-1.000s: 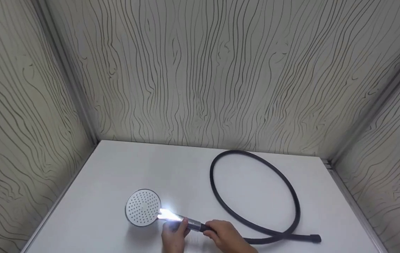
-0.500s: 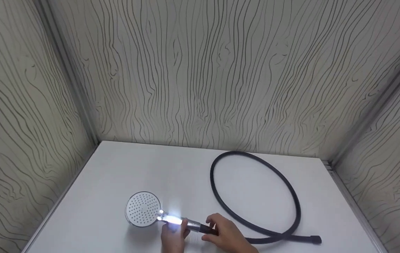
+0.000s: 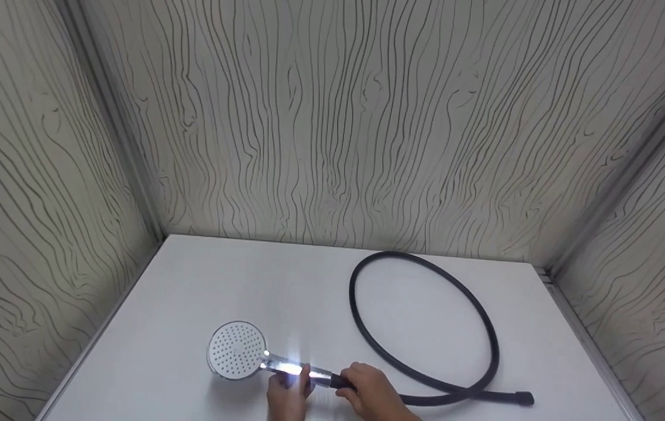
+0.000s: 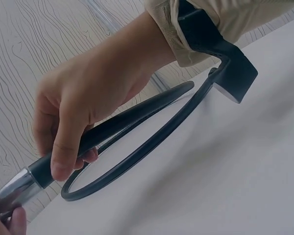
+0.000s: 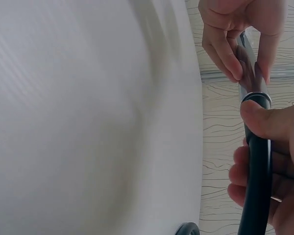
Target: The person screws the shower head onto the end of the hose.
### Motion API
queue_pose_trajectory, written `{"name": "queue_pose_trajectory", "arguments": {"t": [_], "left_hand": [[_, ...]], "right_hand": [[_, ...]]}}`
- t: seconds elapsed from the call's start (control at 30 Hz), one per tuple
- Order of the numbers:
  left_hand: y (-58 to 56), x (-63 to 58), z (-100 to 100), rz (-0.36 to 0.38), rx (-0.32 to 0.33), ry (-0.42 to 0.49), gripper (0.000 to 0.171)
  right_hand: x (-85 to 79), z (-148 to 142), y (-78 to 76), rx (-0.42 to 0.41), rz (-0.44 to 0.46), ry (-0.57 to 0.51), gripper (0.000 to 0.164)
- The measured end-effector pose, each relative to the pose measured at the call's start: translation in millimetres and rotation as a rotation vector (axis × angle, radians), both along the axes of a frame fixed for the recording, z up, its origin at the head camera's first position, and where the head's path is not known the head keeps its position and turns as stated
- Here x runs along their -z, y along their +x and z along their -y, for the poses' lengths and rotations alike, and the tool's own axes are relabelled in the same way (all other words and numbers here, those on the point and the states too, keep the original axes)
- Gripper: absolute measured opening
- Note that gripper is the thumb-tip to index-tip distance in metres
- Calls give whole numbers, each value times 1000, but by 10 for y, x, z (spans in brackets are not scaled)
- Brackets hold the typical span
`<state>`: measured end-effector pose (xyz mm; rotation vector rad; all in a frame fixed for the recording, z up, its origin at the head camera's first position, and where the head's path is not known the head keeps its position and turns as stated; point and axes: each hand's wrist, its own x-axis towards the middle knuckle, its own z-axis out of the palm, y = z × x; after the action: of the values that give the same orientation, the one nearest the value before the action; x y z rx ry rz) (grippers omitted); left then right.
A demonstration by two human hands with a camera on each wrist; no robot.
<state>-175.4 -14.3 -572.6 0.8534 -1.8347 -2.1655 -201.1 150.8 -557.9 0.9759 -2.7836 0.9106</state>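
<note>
A round chrome shower head [image 3: 236, 351], its nozzle face turned up toward the head camera, is held above the table at the lower left. My left hand [image 3: 287, 400] grips its shiny handle, thumb on top. Against the handle's end sits the black end piece [image 4: 40, 171] of a black shower hose [image 3: 493, 333]. My right hand [image 3: 374, 394] holds that end, and in the right wrist view its thumb [image 5: 257, 120] presses beside the silver rim. Any thread inside the joint is hidden. The rest of the hose lies in a large loop on the right.
The white table [image 3: 262, 275] is enclosed by wood-grain panels [image 3: 332, 128] at the back and both sides. Near the table's right side lies the hose's other black end [image 3: 524, 398]. A black camera mount [image 4: 218, 46] is strapped on my right wrist.
My right hand's fingers loosened and lifted from the hose end half a second ago, and now close round it again. The shower head has sunk very slightly; my left hand keeps its hold.
</note>
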Motion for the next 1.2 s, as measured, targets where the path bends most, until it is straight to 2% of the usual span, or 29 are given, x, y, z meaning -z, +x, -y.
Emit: {"name": "queue_pose_trajectory", "arguments": {"t": [0.1,0.3,0.43,0.57,0.63,0.7,0.83,0.93,1.03,1.13,1.2], "left_hand": [[-16,-5,2,-9,17,21,44],[-4,0,-11,-58,81,87,43],[4,11,-9,-80,82,75,40],[-21,13,2,-65,43,60,39],[-30,12,5,-65,11,58,39],[-25,6,7,-56,-15,56,41],[-1,-12,-3,35,-43,38,46],[10,-23,-5,73,-45,1,49],[17,-22,-3,66,-46,-29,50],[17,-31,0,29,-47,-3,49],[11,-35,2,31,-40,20,48]], "right_hand": [[-26,-46,-35,-57,105,23,13],[-101,-150,-100,-112,440,88,35],[-113,-162,-132,-127,544,65,39],[-92,-130,-119,-55,577,-24,29],[-86,-100,-103,-17,541,-54,22],[-79,-60,-88,12,460,-54,17],[-68,14,-43,43,279,-28,16],[-62,50,-6,54,143,-5,14],[-47,65,28,46,13,12,12],[-20,68,47,15,-95,19,14],[1,65,51,-13,-152,24,16]]}}
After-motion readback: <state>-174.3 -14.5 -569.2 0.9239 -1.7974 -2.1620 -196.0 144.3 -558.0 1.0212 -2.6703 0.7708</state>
